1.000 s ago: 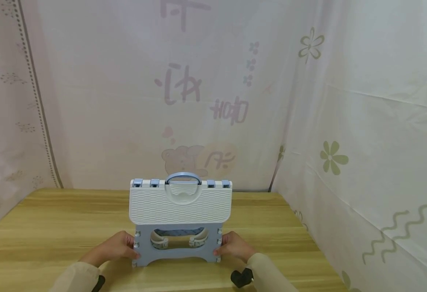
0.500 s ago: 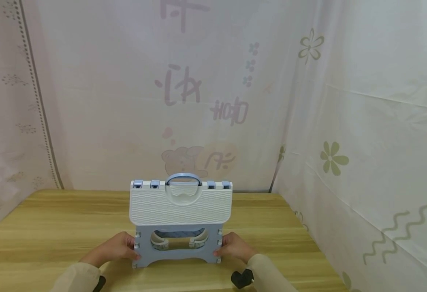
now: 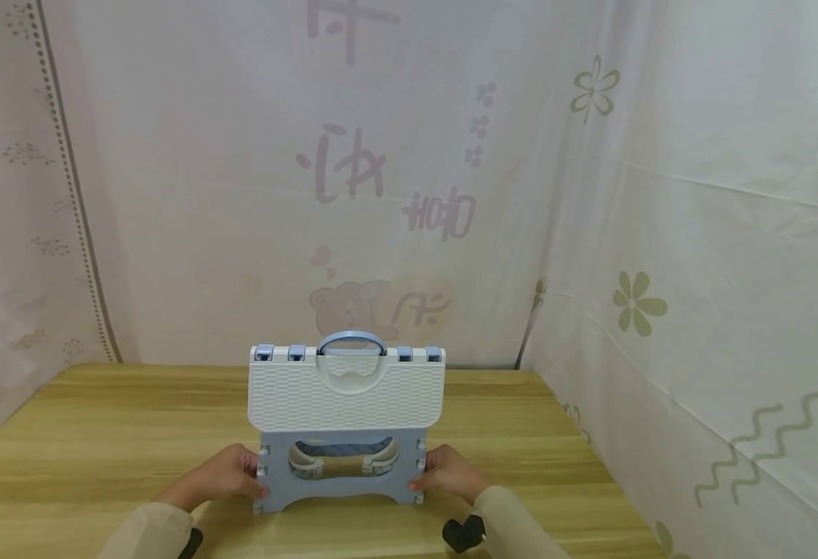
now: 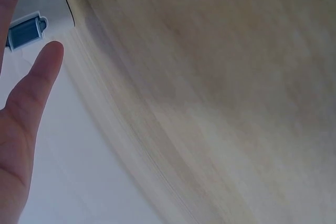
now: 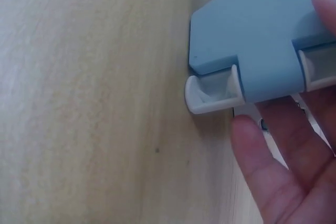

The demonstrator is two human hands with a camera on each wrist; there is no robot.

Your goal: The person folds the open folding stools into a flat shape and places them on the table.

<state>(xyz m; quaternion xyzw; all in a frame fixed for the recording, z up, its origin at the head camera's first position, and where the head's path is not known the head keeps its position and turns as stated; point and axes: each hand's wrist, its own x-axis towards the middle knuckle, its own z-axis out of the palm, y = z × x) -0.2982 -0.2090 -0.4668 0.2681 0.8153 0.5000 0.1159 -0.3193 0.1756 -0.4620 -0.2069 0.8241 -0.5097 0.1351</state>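
Plainly, left hand [image 3: 222, 475] and right hand [image 3: 452, 472] grip the stool [image 3: 346, 410] by its sides, some fingers hidden behind.

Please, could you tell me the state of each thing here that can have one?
Stool: upright on the table, apparently part-folded.
Handle: raised above the white panel.
Left hand: grips stool's left side.
Right hand: grips stool's right side.
Cloth: hanging.

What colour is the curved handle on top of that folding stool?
Blue: the curved handle shows best in the head view, above the white panel.
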